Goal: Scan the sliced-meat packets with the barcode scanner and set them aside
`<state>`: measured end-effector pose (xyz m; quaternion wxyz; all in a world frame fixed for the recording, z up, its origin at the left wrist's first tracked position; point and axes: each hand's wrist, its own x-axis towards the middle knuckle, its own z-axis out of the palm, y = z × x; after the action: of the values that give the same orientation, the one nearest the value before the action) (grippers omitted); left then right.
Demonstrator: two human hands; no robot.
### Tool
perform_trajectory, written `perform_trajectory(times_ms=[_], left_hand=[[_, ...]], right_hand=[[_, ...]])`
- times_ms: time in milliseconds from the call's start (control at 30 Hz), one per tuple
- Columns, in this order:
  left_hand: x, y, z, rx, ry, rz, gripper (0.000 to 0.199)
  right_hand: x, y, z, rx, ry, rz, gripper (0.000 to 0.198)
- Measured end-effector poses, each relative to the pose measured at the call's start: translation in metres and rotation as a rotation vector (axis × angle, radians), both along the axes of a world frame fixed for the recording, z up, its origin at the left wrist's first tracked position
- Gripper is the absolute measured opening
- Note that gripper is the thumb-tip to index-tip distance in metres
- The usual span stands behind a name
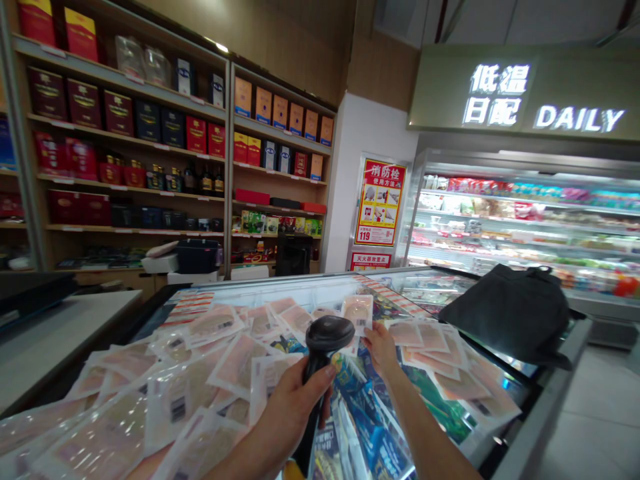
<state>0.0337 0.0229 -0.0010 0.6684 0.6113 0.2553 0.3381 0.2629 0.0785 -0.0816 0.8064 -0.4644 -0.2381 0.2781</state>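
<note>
The packet (357,309) in the right hand (381,348) is raised at the far side of the chest freezer (550,380), its printed label turned toward the wearer; the fingers pinch it by its lower right edge. Just in front of it stands the head of a black scanner (329,333), whose handle the left hand (296,399) grips with fingers wrapped around it. The step in hand looks to be scanning this one packet; whether the code has been read cannot be told. The next move would call for keeping the label flat and square to the scanner, then laying the packet aside. A large, loose heap of similar packets (185,393) spreads to the left on the freezer, and a smaller overlapping stack (453,357) lies to the right, perhaps those already dealt with. Beyond that stack is a black bag (510,310); a white counter (65,333) stands at the far left, and boxed goods fill the wall shelves (125,130) behind.
</note>
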Motion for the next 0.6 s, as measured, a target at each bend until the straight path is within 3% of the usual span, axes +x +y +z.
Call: perform_trajectory(times_ms=[367, 600], left_hand=[[-0.001, -0.001, 0.002, 0.026, 0.003, -0.018, 0.027], [0.0, 0.011, -0.002, 0.018, -0.002, 0.099, 0.03]], right_hand=[[0.004, 0.0, 0.0, 0.004, -0.031, -0.033, 0.025], [0.045, -0.005, 0.007, -0.084, -0.096, -0.258, 0.024]])
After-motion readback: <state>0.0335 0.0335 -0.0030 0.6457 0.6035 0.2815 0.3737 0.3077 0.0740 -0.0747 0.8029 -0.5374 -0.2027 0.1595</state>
